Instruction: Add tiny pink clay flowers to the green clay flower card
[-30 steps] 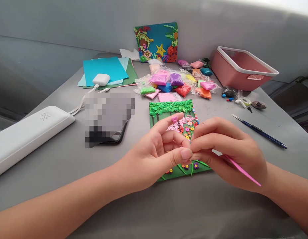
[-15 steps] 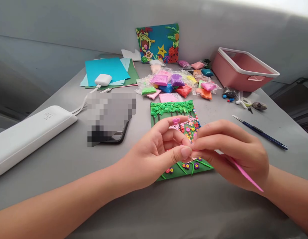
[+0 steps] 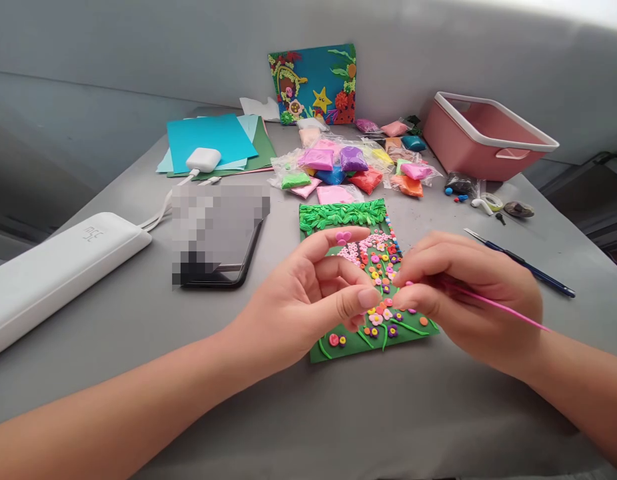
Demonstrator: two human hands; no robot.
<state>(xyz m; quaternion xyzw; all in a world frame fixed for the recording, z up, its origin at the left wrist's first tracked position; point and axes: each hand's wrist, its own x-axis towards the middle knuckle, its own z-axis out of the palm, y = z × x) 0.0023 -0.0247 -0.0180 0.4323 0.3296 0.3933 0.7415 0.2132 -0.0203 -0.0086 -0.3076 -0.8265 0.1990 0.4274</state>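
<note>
While both hands hover over the clay picture (image 3: 361, 280):
step: placing tiny pieces
left hand (image 3: 308, 300): pinched narrow, contents unclear
right hand (image 3: 468, 293): gripping pink tool (image 3: 493, 305)
next: needs steady, fine tip placement

Two hands (image 3: 313, 293), two clay pictures (image 3: 361, 267), one pink basket (image 3: 488, 143), one phone (image 3: 216, 267).

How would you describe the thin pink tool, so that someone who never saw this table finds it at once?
Start at the green clay picture lying flat on the grey table. Just right of it is the right hand, which grips a thin pink stick pointing out to the right. Unlike the dark blue tool lying loose on the table behind, it is pink and held.
</note>
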